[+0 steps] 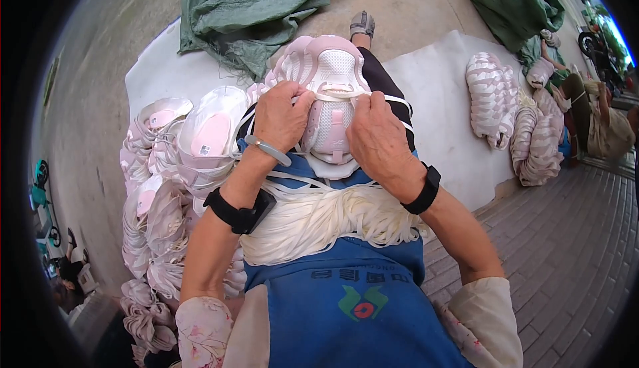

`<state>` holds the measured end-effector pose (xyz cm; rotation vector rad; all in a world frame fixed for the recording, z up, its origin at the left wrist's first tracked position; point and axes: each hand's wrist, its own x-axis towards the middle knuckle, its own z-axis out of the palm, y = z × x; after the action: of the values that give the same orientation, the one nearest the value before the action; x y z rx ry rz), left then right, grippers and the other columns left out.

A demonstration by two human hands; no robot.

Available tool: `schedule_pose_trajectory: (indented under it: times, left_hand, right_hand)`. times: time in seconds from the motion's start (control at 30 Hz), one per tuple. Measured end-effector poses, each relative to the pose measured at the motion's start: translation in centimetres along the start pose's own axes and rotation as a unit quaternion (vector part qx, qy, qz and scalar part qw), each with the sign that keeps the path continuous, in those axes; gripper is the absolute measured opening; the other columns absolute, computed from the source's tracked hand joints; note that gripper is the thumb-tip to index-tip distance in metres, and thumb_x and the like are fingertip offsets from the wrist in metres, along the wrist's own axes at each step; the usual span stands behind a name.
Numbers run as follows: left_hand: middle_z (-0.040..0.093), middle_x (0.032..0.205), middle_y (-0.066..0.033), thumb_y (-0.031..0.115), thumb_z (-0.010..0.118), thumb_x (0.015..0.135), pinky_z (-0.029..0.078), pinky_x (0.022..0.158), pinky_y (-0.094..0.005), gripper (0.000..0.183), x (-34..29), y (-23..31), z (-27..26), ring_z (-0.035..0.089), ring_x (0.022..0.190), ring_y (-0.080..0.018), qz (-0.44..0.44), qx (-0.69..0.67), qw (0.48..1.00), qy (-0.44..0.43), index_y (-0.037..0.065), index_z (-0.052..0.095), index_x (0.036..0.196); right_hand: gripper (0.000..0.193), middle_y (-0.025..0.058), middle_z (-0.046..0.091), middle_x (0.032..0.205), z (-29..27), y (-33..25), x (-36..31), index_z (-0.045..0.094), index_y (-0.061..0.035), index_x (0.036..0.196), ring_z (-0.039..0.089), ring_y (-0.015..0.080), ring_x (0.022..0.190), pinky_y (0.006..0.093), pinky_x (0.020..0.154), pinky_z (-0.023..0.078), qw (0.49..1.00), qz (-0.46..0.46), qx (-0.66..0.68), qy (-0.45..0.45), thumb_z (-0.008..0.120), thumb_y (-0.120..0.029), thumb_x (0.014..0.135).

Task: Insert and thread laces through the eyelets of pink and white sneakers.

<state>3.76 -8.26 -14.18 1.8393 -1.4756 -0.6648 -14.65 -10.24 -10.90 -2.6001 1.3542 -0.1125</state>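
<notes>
We see the left hand point(283, 116) and right hand point(381, 131) pinching a lace point(326, 97) across the upper point(324, 126) between them (its length running away).

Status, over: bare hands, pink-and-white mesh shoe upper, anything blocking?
Left hand and right hand pinching flat white lace. Shoe upper between hands, lace across its middle. Nothing else seen covering it; thick cream lace bundle lying on blue apron.
</notes>
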Motion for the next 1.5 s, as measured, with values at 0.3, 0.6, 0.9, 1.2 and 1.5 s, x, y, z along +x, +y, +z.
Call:
schedule_pose_trajectory:
  times: [0.3,0.6,0.9,1.2,1.5]
  left_hand:
    - [0.065,0.073,-0.0144,0.021,0.065,0.083,0.048,0.065,-0.0334,0.023,0.4,0.3,0.0,0.061,0.068,-0.0229,-0.095,-0.031,0.993,-0.057,-0.002,0.067,0.086]
    - [0.066,0.085,-0.0032,0.023,0.066,0.089,0.051,0.072,-0.0231,0.027,0.8,-1.7,-0.1,0.06,0.077,-0.0095,-0.182,-0.206,0.954,-0.117,-0.004,0.068,0.095]
    - [0.066,0.066,-0.0061,0.023,0.068,0.084,0.047,0.056,-0.0253,0.027,0.3,-2.3,0.5,0.058,0.059,-0.0105,-0.137,-0.214,0.966,-0.051,-0.003,0.07,0.089]
    - [0.068,0.074,-0.0075,0.026,0.068,0.084,0.047,0.062,-0.0245,0.028,0.0,-0.3,-0.6,0.059,0.066,-0.009,-0.092,-0.108,0.989,-0.035,-0.002,0.07,0.089]
    - [0.066,0.07,-0.0059,0.027,0.067,0.085,0.047,0.06,-0.0261,0.028,-0.1,-1.2,-0.8,0.057,0.062,-0.009,-0.092,-0.172,0.978,-0.069,-0.001,0.071,0.091]
  right_hand:
    - [0.03,0.0185,0.049,0.09,0.2,3.0,0.0,0.049,0.0071,0.103,0.057,0.0352,0.081,0.0391,0.071,0.052,0.978,-0.129,0.157,0.048,0.056,0.002,0.075]
    - [0.024,0.0148,0.055,0.086,0.2,1.7,0.0,0.052,0.0013,0.099,0.062,0.0297,0.075,0.0409,0.064,0.053,0.985,-0.107,0.115,0.076,0.059,-0.002,0.076]
    - [0.006,0.0078,0.051,0.075,-0.7,-0.3,2.5,0.058,-0.0053,0.07,0.057,0.0202,0.072,0.0296,0.056,0.042,0.962,-0.189,-0.164,0.111,0.061,-0.01,0.068]
    - [0.012,0.009,0.052,0.08,-0.8,-1.7,2.7,0.067,-0.0023,0.073,0.056,0.0217,0.071,0.0343,0.058,0.042,0.954,-0.172,-0.245,0.023,0.063,-0.012,0.068]
    - [0.01,0.0069,0.049,0.078,-1.2,0.1,3.1,0.063,-0.0019,0.072,0.054,0.0194,0.071,0.033,0.06,0.042,0.925,-0.308,-0.219,0.033,0.062,-0.012,0.069]
